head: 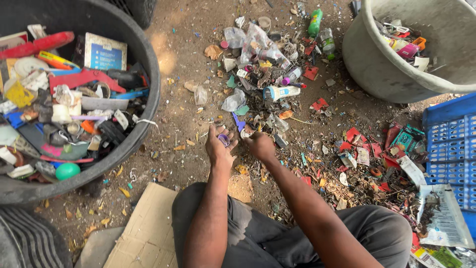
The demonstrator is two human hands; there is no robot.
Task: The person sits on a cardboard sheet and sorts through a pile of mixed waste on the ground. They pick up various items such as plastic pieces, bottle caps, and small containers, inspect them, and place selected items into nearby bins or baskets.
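Note:
I sit on the dirt ground with both arms stretched out over a heap of mixed plastic scraps [270,74]. My left hand [219,146] is closed around a small purple ring-shaped piece [224,139]. Just to its right, my right hand [260,145] reaches fingers-down into the scraps at the near edge of the heap; what it grips is hidden. A blue plastic strip [237,120] lies just beyond both hands.
A big black tub [148,106] full of sorted plastic bits stands at left. A grey bucket [369,64] with scraps is at top right, a blue crate [451,144] at right. Flattened cardboard [148,231] lies by my left knee. Red fragments [357,144] litter the right side.

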